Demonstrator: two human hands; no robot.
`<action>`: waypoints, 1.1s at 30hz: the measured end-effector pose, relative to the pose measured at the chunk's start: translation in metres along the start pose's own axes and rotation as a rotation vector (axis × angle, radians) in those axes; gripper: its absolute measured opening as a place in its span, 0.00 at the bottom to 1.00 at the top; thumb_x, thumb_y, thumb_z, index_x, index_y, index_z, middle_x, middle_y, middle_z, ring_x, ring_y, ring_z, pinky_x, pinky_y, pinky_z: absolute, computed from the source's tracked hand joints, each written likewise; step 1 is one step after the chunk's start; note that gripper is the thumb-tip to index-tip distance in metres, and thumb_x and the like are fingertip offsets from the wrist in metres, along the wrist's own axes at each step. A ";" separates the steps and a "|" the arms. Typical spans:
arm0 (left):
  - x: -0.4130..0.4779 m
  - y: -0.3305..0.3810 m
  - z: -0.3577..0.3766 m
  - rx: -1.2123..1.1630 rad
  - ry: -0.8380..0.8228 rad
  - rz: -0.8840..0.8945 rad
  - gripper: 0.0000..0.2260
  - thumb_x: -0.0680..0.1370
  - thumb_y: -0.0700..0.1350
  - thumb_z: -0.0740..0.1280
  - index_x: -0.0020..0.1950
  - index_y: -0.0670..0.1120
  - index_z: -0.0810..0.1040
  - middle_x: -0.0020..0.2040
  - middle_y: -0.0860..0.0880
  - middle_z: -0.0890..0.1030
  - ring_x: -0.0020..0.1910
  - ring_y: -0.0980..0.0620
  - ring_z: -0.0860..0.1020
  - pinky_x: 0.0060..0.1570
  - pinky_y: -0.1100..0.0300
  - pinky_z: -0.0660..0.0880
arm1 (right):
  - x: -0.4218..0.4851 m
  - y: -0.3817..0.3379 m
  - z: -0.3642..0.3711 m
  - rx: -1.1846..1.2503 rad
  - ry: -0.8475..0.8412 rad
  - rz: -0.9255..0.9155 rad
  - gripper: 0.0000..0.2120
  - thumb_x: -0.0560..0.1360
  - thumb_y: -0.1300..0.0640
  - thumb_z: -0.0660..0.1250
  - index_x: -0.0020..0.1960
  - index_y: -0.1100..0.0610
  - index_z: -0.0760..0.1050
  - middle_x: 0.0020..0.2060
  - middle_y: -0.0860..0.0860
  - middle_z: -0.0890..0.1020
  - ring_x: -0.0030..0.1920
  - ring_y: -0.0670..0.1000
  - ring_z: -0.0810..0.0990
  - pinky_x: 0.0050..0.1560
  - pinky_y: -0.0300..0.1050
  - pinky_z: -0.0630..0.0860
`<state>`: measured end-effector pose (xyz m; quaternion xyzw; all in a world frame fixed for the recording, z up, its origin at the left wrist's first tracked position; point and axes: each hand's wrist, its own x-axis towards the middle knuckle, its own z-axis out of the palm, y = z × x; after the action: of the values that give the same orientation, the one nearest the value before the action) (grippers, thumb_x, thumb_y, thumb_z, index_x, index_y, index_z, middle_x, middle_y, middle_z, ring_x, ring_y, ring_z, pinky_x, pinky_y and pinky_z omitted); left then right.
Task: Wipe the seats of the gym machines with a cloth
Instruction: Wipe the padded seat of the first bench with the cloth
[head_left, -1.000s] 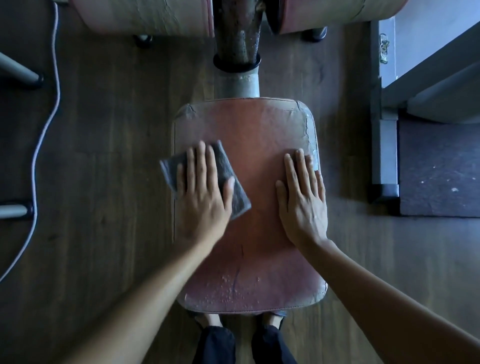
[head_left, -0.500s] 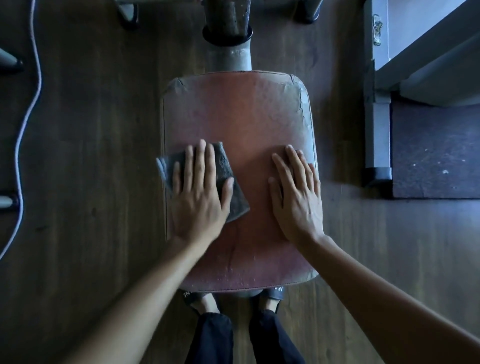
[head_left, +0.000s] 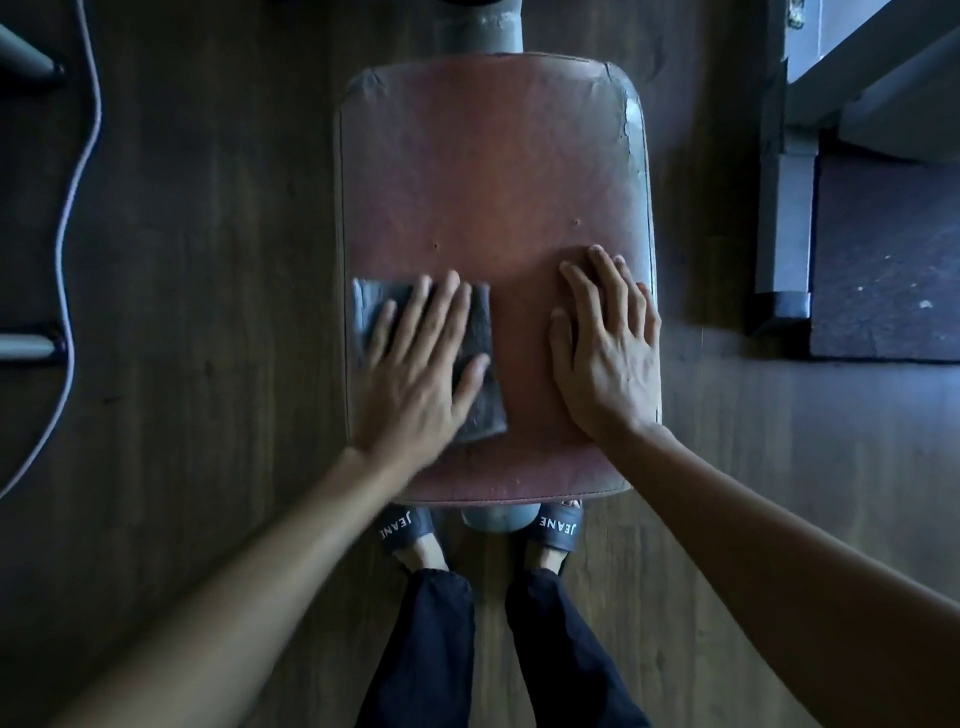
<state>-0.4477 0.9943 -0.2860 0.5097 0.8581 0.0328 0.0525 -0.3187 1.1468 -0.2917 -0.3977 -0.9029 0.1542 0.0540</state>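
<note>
seat (head_left: 493, 171): red and padded, filling the centre of the frame; cover cracked at its upper right corner; a grey post (head_left: 493, 31) meets its top edge.
cloth (head_left: 480, 332): dark grey, flat on the lower left part of the seat, close to the left edge.
left hand (head_left: 415, 374): palm down on the cloth, fingers straight and slightly spread, thumb out to the right; pressing, not gripping.
right hand (head_left: 608, 353): flat on the bare seat at lower right, fingers straight and close together, holding nothing.
sandals (head_left: 400, 525): marked JEANE, just below the seat's bottom edge.
floor (head_left: 208, 312): dark wood; a pale cable (head_left: 78, 208) runs down the left of the frame.
upper right: a grey metal frame (head_left: 784, 208) beside a dark mat (head_left: 883, 260), perhaps rubber.
</note>
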 end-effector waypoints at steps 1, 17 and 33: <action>0.017 -0.011 0.002 0.009 0.013 -0.037 0.27 0.84 0.57 0.52 0.79 0.45 0.57 0.80 0.47 0.58 0.79 0.47 0.55 0.77 0.48 0.53 | 0.000 0.001 0.000 0.006 0.004 0.000 0.21 0.83 0.49 0.55 0.75 0.51 0.66 0.77 0.52 0.63 0.78 0.54 0.58 0.77 0.51 0.53; -0.025 0.019 0.007 0.086 0.032 -0.433 0.30 0.84 0.60 0.47 0.80 0.42 0.52 0.80 0.44 0.55 0.79 0.45 0.53 0.77 0.45 0.54 | -0.001 0.004 0.002 0.029 0.016 -0.011 0.21 0.83 0.48 0.54 0.75 0.50 0.65 0.77 0.51 0.63 0.78 0.53 0.57 0.78 0.52 0.54; -0.093 0.093 0.013 0.014 -0.065 -0.469 0.33 0.83 0.62 0.48 0.80 0.42 0.52 0.80 0.44 0.54 0.79 0.45 0.52 0.76 0.43 0.53 | -0.002 -0.001 0.001 0.016 0.029 -0.003 0.22 0.83 0.49 0.52 0.75 0.52 0.65 0.77 0.52 0.63 0.78 0.54 0.57 0.78 0.52 0.53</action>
<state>-0.3211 0.9568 -0.2830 0.2977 0.9511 -0.0027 0.0826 -0.3178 1.1442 -0.2927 -0.3983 -0.9012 0.1557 0.0705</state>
